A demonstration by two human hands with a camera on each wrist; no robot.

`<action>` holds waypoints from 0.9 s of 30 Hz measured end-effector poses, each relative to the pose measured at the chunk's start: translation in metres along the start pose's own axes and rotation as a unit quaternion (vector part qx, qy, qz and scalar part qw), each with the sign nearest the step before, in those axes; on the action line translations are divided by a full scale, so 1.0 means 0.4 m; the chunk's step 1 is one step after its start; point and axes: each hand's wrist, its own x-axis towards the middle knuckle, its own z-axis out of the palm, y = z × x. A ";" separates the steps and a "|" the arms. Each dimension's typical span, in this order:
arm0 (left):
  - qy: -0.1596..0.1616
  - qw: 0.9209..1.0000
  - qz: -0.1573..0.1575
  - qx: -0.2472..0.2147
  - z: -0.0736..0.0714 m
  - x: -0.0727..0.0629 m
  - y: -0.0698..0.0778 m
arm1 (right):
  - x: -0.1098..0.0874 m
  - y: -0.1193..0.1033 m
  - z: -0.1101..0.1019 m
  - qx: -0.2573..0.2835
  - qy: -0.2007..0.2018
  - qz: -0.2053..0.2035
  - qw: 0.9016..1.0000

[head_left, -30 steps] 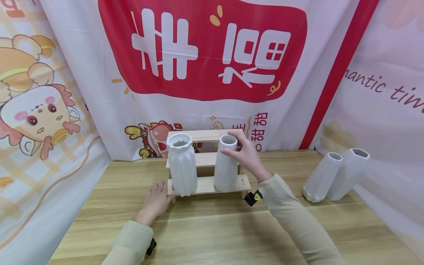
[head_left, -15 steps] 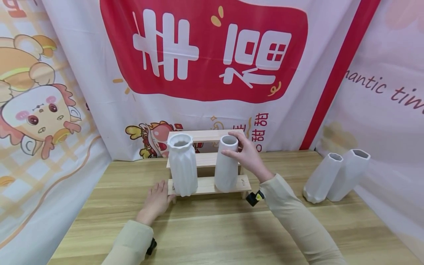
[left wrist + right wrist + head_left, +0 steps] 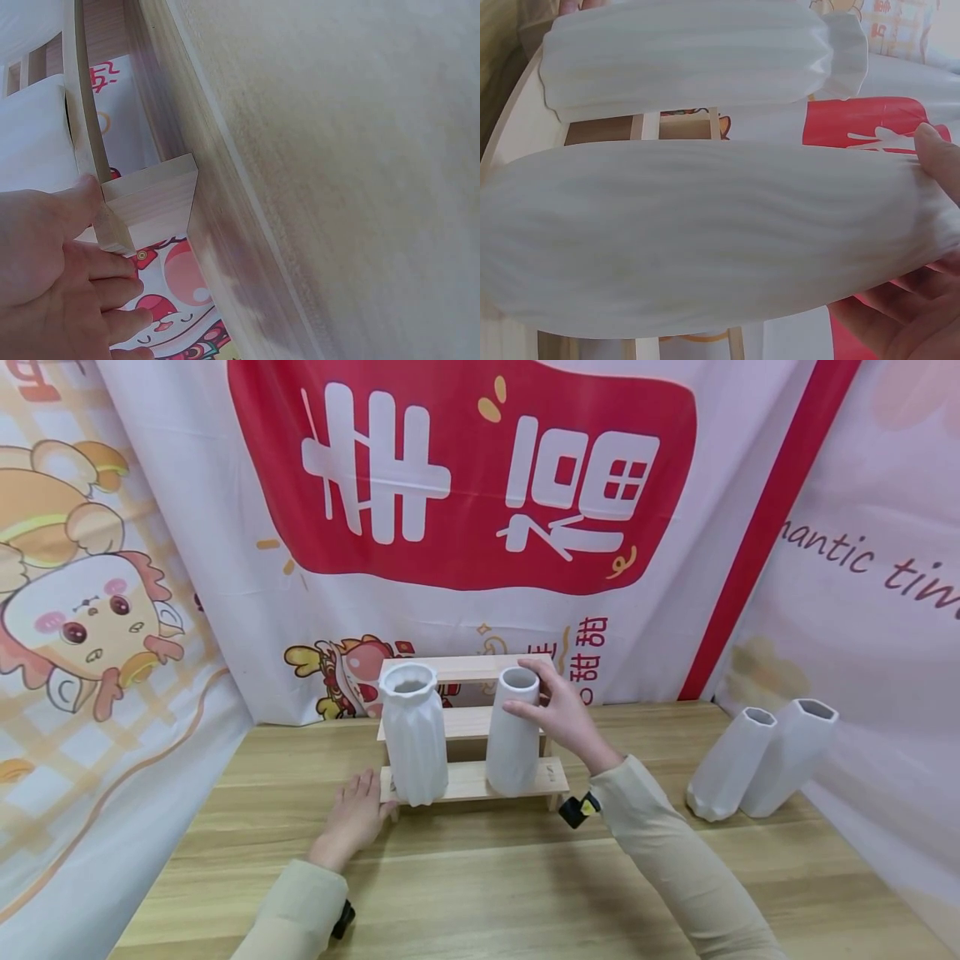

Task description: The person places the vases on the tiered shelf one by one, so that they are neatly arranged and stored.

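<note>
A tapered white vase [image 3: 512,743] stands on the lowest board of a stepped wooden stand [image 3: 467,781]. My right hand [image 3: 564,714] grips this vase near its narrow rim, thumb on one side and fingers on the other, as the right wrist view also shows along the vase's rippled body [image 3: 690,232]. To its left, a fluted white vase [image 3: 415,743] with a ruffled rim stands on the same board. My left hand [image 3: 351,817] is at the stand's left end. In the left wrist view, thumb and forefinger pinch the end of the board [image 3: 114,231].
Two faceted white vases stand close together at the right: a slimmer one [image 3: 731,764] and a wider one [image 3: 791,756]. Printed cloth [image 3: 465,485] hangs behind the wooden table [image 3: 480,877] and along both sides. The stand's upper boards rise behind the vases.
Both hands and the vases keep their places on the stand. Only a very slight shift of the head view shows.
</note>
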 end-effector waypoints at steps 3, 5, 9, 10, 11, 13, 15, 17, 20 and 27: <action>0.004 1.000 0.003 0.004 0.003 0.001 -0.001 | -0.003 0.000 -0.002 0.003 -0.001 -0.005 1.000; 0.005 1.000 0.005 0.007 0.005 0.001 -0.002 | -0.004 0.001 -0.003 0.007 -0.001 -0.006 1.000; 0.005 1.000 0.004 0.004 0.006 0.002 -0.002 | -0.009 0.006 -0.009 0.017 0.001 -0.005 1.000; 0.004 1.000 0.003 0.003 0.005 0.002 -0.002 | -0.010 0.009 -0.011 0.019 0.002 -0.006 1.000; 0.004 1.000 0.003 0.001 0.005 0.001 -0.003 | -0.012 0.010 -0.013 0.021 0.004 -0.007 1.000; 0.003 1.000 0.003 0.001 0.006 0.001 -0.004 | -0.014 0.014 -0.018 0.026 0.004 -0.014 1.000; 0.004 1.000 0.005 0.000 0.007 0.000 -0.005 | -0.018 0.017 -0.022 0.025 0.006 -0.021 0.999; 0.008 1.000 0.008 0.001 0.009 0.001 -0.006 | -0.023 0.018 -0.028 0.023 0.007 -0.020 1.000; 0.011 1.000 0.010 0.003 0.011 0.001 -0.007 | -0.030 0.021 -0.037 0.014 0.008 -0.010 1.000; 0.008 1.000 0.010 0.003 0.011 0.002 -0.007 | -0.062 -0.026 -0.065 0.009 0.021 0.003 1.000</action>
